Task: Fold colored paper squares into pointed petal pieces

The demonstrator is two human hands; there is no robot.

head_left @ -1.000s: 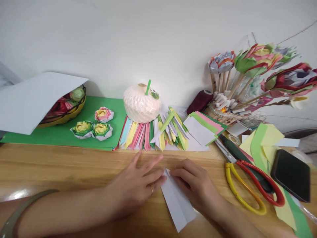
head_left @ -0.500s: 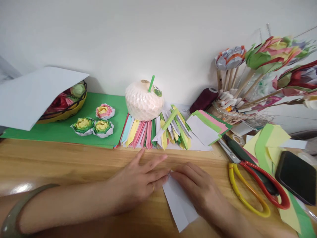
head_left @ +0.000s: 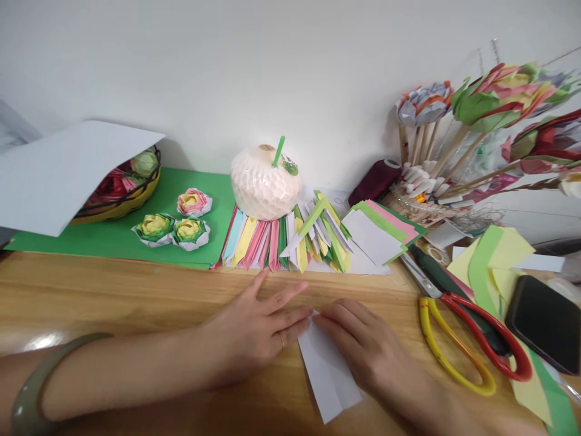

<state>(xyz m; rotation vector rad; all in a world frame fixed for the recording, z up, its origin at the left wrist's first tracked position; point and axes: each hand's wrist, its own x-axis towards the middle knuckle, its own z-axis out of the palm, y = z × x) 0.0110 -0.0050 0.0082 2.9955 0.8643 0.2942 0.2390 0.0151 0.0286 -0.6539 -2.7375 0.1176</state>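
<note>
A white sheet of paper [head_left: 324, 378] with crease lines lies on the wooden table in front of me, its narrow top end between my hands. With fingers spread, my left hand [head_left: 254, 330] rests on the table, and its lower fingertips touch the paper's left edge near the top. My right hand [head_left: 370, 345] is closed, thumb and fingers pinched on the paper's upper right edge, covering part of it. Just beyond the left fingertips are several folded paper strips [head_left: 261, 245] in pink, yellow, green and white.
Behind the strips stands a white textured jar [head_left: 264, 184] with a green straw. At left, paper flowers [head_left: 190, 233] sit on green sheets [head_left: 102, 247] near a basket [head_left: 118, 209]. On the right lie scissors [head_left: 481, 327], a phone [head_left: 544, 324], square papers [head_left: 374, 233] and stemmed paper flowers [head_left: 424, 106].
My hands and the paper hold almost the same position. The whole view has shifted very slightly.
</note>
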